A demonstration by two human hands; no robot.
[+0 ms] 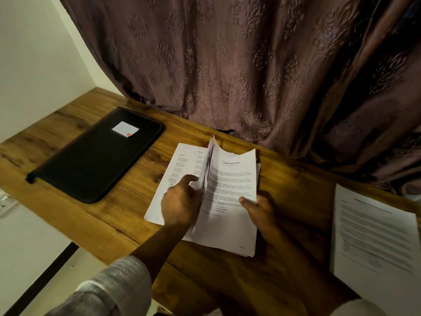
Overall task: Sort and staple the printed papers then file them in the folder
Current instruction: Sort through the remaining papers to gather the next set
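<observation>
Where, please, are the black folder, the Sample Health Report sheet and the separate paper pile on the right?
black folder (91, 160): head view, middle of its cover.
Sample Health Report sheet (232, 179): head view, its printed middle.
separate paper pile (373, 236): head view, top sheet's middle.

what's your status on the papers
Left grip holds raised pages, right grip pinches paper stack. Folder closed, untouched. Nothing in the way.
</observation>
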